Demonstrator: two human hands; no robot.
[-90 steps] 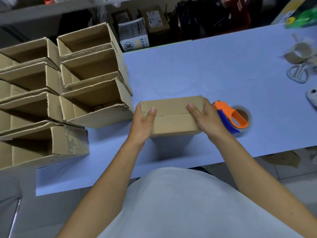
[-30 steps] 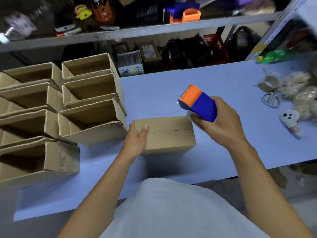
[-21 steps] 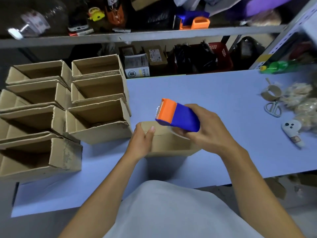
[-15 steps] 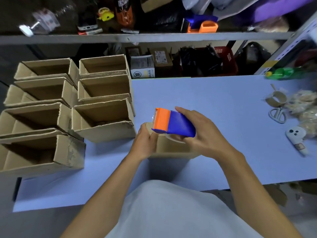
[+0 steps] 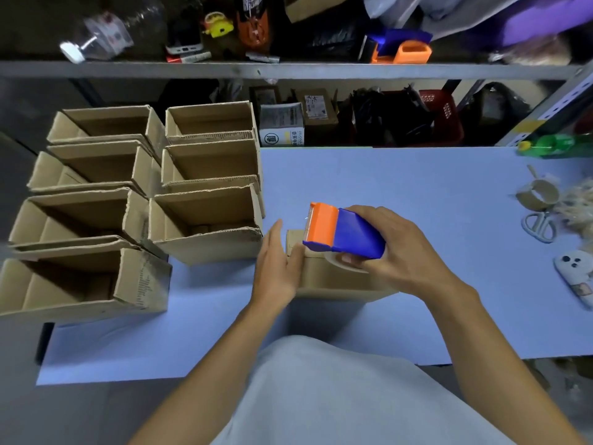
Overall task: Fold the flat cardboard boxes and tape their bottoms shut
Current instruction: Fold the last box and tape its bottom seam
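Observation:
A small folded cardboard box [image 5: 333, 282] stands upside down on the blue table [image 5: 401, 194], near its front edge. My left hand [image 5: 279, 261] lies flat against the box's left end, fingers straight. My right hand [image 5: 398, 252] grips an orange and blue tape dispenser [image 5: 343, 234] with its tape roll just above the box top, the orange cutter end pointing left. Much of the box top is hidden under the dispenser and my hands.
Several folded open boxes [image 5: 205, 220] stand in rows on the left. At the right lie scissors [image 5: 539, 224], an empty tape core [image 5: 539, 195], a small white object [image 5: 577, 277] and a green bottle [image 5: 552, 146]. A cluttered shelf [image 5: 288, 70] runs behind the table.
My right hand picked up the tape dispenser from the right of the box and brought it over the box top. My left hand slid from gripping the box's corner to lying flat on its end.

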